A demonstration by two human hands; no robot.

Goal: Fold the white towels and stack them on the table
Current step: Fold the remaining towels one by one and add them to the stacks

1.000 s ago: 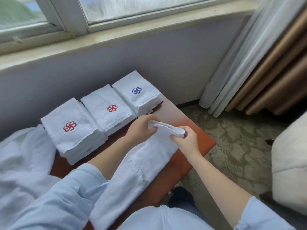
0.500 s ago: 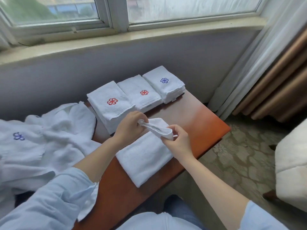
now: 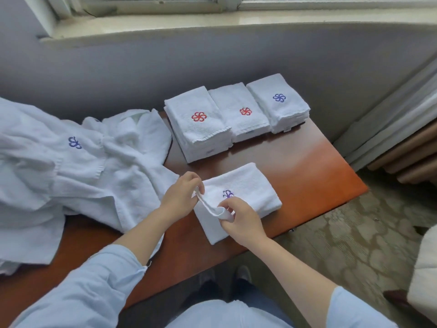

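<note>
A white towel (image 3: 246, 185) with a purple flower mark lies folded on the brown table (image 3: 314, 171) in front of me. My left hand (image 3: 179, 197) pinches its near folded edge at the left corner. My right hand (image 3: 241, 221) pinches the same edge a little to the right, lifted off the layer below. Behind it stand three stacks of folded white towels: a left stack (image 3: 198, 121) and a middle stack (image 3: 238, 112) with red marks, a right stack (image 3: 279, 102) with a blue mark.
A heap of unfolded white towels (image 3: 71, 166) covers the table's left side, one showing a blue mark. A grey wall under a window sill (image 3: 212, 22) runs behind the table. Curtains (image 3: 402, 129) hang at the right over patterned carpet.
Both hands have drawn the towel's far end back toward me over the rest, so the towel is now a shorter packet with its purple mark on top. The camera has swung left.
</note>
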